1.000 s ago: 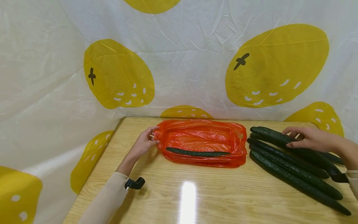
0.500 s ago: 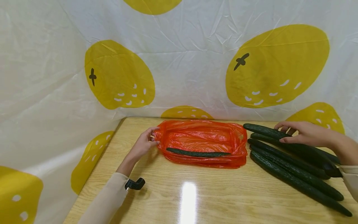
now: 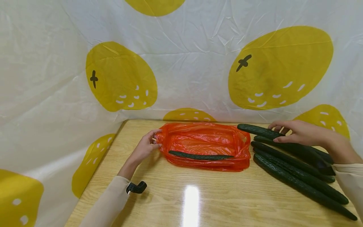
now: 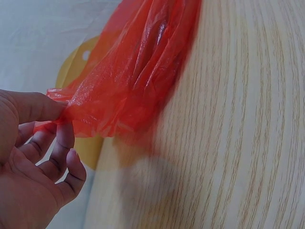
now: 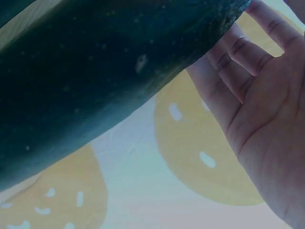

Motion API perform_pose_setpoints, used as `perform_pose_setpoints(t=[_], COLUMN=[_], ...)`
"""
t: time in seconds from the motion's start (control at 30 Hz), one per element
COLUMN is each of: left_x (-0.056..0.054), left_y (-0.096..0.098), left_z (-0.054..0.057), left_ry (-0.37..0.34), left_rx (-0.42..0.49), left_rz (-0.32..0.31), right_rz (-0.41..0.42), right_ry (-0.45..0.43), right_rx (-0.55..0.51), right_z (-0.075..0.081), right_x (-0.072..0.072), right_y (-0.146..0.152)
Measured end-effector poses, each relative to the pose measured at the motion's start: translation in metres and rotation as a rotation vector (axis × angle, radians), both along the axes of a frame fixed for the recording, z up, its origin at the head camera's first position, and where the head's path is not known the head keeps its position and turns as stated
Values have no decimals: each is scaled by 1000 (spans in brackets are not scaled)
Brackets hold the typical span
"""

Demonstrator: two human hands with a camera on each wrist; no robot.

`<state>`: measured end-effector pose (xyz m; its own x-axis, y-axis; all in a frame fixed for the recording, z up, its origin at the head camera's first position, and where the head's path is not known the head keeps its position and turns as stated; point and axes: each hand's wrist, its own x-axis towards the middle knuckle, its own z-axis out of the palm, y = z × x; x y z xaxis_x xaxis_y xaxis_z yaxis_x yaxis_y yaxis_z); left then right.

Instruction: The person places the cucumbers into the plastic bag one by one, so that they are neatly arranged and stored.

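Observation:
A thin red plastic bag (image 3: 204, 138) lies spread on the table, its mouth facing up, and one cucumber (image 3: 201, 156) rests along its near side. My left hand (image 3: 146, 143) pinches the bag's left end between thumb and fingers; the left wrist view shows the gathered red film (image 4: 119, 90) there. In my right hand (image 3: 300, 135) is a long dark green cucumber (image 3: 251, 129), gripped from above around its middle. Its far-left tip is over the bag's right edge. Close up in the right wrist view, the cucumber's body (image 5: 95, 81) hides the fingertips.
Several more cucumbers (image 3: 297, 181) lie side by side, slanted, right of the bag and below my right hand. A white sheet (image 3: 193, 75) with yellow fruit prints hangs behind and left of the wooden table (image 3: 158, 195).
My right hand has lifted the cucumber off the others and moved it left, so its tip now reaches over the bag's right edge. The left hand stays on the bag.

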<state>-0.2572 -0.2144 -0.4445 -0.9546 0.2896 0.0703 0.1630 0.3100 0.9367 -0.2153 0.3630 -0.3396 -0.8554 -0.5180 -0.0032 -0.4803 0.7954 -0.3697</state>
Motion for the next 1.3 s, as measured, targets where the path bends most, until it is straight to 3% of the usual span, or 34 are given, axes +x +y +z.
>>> perform_pose_setpoints(t=[0.67, 0.9, 1.3], left_x=[1, 0, -1], left_y=[1, 0, 1], left_z=[2, 1, 3], left_ry=[-18, -7, 1], left_rx=[0, -9, -3], left_rz=[2, 3, -10], right_rz=[68, 91, 145], right_ry=[-9, 37, 20], right_rx=[-53, -67, -91], right_z=[9, 7, 4], right_x=[-16, -21, -29], right_y=[-41, -53, -71])
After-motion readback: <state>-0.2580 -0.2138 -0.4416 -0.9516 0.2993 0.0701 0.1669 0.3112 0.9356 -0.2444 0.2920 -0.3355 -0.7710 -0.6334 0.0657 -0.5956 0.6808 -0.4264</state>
